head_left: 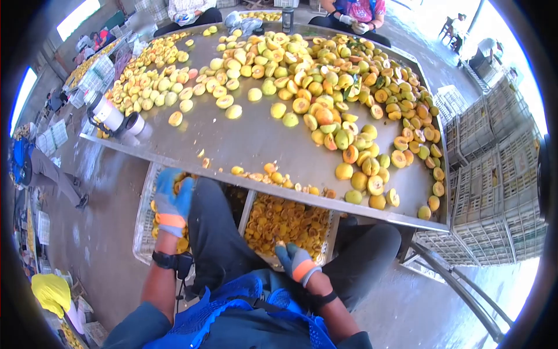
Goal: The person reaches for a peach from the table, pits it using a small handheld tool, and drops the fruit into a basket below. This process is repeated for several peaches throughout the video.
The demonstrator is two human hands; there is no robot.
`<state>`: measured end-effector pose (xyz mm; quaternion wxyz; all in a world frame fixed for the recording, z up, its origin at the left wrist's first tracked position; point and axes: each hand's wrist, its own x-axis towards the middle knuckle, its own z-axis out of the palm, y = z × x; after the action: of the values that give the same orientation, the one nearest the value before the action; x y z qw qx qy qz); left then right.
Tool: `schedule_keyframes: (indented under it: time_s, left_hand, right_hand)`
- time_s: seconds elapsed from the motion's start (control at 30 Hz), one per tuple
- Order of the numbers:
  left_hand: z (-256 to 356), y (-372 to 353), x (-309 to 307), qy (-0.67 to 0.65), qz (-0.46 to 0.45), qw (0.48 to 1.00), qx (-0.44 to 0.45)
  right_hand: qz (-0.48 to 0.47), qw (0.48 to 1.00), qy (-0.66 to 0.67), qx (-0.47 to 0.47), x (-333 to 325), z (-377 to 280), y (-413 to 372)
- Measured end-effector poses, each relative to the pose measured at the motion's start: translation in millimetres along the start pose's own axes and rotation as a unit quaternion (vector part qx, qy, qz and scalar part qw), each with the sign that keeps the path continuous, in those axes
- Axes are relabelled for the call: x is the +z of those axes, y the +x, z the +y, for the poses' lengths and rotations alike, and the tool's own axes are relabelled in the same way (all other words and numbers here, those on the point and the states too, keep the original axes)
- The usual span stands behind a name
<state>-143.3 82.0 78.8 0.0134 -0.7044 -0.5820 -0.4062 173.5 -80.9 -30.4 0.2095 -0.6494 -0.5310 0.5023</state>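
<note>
My left hand [171,200], in a blue glove with an orange cuff, is blurred and hovers over the white crate [142,232] below the table's near left edge. Peach pieces lie under it; whether it holds one is unclear. My right hand [296,262], gloved the same way, sits above my lap at the near edge of the second crate [330,244], which is full of halved peaches [285,221]. A small pale peach piece [281,245] shows at its fingertips. Between the crates is my dark-trousered left leg.
A large steel table [250,139] carries several whole and halved peaches [325,87], with a row along its near edge. Two cups [116,119] stand at its left corner. Stacked white crates [494,180] fill the right. Other people sit at the far side.
</note>
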Motion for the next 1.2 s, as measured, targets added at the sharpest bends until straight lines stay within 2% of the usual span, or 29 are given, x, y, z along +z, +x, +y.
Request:
schedule_keyframes:
  time_s: [0.07,0.13,0.17,0.2,0.27,0.37,0.47,0.53,0.63,0.67,0.73,0.77,0.87,0.9,0.97,1.0,1.03,1.07,1.13,1.2]
  left_hand:
    - [54,19,33,-0.078,-0.062,0.993,0.058]
    - [104,29,80,-0.241,-0.192,0.951,-0.026]
    - [113,27,120,-0.312,-0.235,0.919,-0.047]
    - [118,26,172,-0.379,-0.283,0.879,-0.066]
    - [140,37,253,-0.355,-0.329,0.871,-0.085]
    - [171,43,334,-0.288,-0.362,0.870,-0.172]
    - [197,50,344,-0.233,-0.327,0.895,-0.194]
    - [207,51,336,-0.161,-0.298,0.930,-0.141]
    - [194,44,333,-0.219,-0.291,0.918,-0.160]
    - [187,45,328,-0.317,-0.319,0.859,-0.246]
    - [172,46,303,-0.490,-0.356,0.687,-0.401]
    - [168,43,288,-0.525,-0.351,0.634,-0.446]
    - [153,24,246,-0.645,-0.276,0.506,-0.501]
    - [141,15,224,-0.715,-0.332,0.415,-0.454]
    - [162,3,177,-0.727,-0.221,0.413,-0.502]
    - [158,-6,161,-0.764,-0.211,0.402,-0.458]
    - [164,-15,142,-0.756,-0.177,0.431,-0.459]
    - [160,-27,135,-0.769,-0.171,0.452,-0.418]
    - [157,-36,118,-0.808,-0.158,0.338,-0.456]
    - [156,-50,108,-0.803,-0.144,0.397,-0.421]
  right_hand:
    - [0.036,0.999,0.020,-0.035,-3,-3,0]
    - [0.058,0.996,0.054,-0.036,-7,-1,0]
    - [0.062,0.995,0.071,-0.012,-18,-12,-5]
    - [0.102,0.991,0.079,-0.035,-4,15,2]
    - [0.110,0.991,0.076,0.002,-3,31,3]
    - [0.137,0.984,0.111,-0.002,-18,28,-5]
    - [0.144,0.984,0.109,0.000,-21,32,-3]
    - [0.143,0.985,0.093,-0.010,-18,34,-1]
    - [0.152,0.980,0.124,-0.034,-13,32,5]
    - [0.152,0.978,0.137,-0.040,-14,31,6]
    - [0.175,0.968,0.176,-0.044,-18,25,8]
    - [0.185,0.962,0.195,-0.046,-19,23,7]
    - [0.200,0.938,0.284,-0.021,-1,39,11]
    - [0.181,0.915,0.360,-0.001,-1,42,17]
    - [0.146,0.897,0.417,-0.009,-12,28,10]
    - [0.140,0.910,0.387,-0.046,-22,12,5]
    - [0.135,0.921,0.357,-0.082,-31,-4,1]
    - [0.137,0.933,0.309,-0.124,-44,-27,1]
    - [0.156,0.947,0.236,-0.155,-55,-72,-8]
    - [0.167,0.955,0.150,-0.197,-58,-103,-10]
